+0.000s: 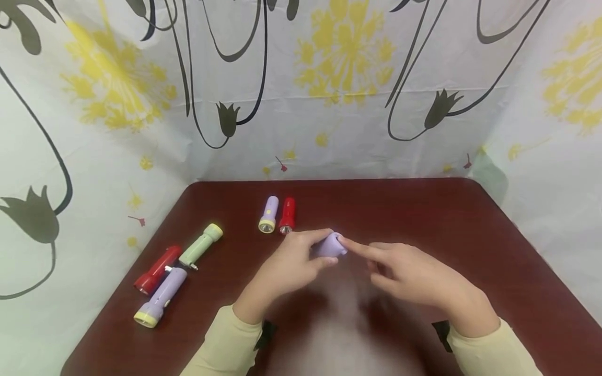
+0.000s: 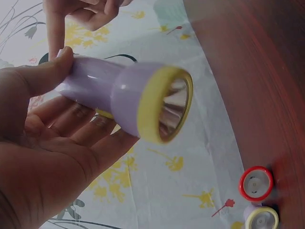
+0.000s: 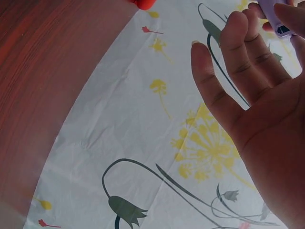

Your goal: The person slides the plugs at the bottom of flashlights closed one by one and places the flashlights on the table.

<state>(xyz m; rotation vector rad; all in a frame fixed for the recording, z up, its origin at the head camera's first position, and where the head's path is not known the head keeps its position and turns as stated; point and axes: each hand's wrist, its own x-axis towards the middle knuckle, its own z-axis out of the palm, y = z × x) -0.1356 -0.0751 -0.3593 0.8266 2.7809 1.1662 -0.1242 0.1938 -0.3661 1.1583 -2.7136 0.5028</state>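
Note:
My left hand [image 1: 289, 261] grips a lilac flashlight [image 1: 331, 245] between thumb and fingers, raised over the table. In the left wrist view the flashlight's yellow rim [image 2: 155, 105] and reflector face away from the palm, and the fingers lie along the lilac barrel. My right hand [image 1: 414, 271] reaches in from the right with its index fingertip at the flashlight's tail end. Its other fingers are loosely bent and hold nothing. The right wrist view shows a dark slot in the tail end [image 3: 283, 30], close by the right fingers.
On the table [image 1: 400, 214], a lilac flashlight [image 1: 270, 211] and a red flashlight [image 1: 288, 214] lie at the back. At the left lie a green flashlight [image 1: 199, 248], a red flashlight [image 1: 157, 270] and another lilac flashlight [image 1: 164, 292]. A flower-patterned sheet [image 1: 301, 130] surrounds the table.

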